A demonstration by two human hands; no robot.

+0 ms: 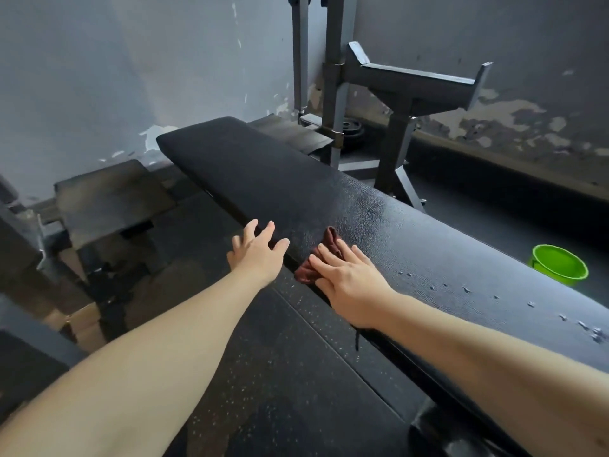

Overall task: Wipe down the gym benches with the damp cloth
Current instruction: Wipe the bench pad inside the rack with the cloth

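A long black padded gym bench runs from the far left to the near right. A small dark red cloth lies crumpled on the pad near its left edge. My right hand lies flat on top of the cloth with fingers stretched out, pressing it to the pad. My left hand hovers at the bench's left edge, fingers spread, holding nothing. Water drops glisten on the pad to the right of my right forearm.
A green bucket stands on the floor beyond the bench at the right. A grey steel rack rises behind the bench's far end, with a weight plate at its base. Dark blocks sit at the left on speckled rubber flooring.
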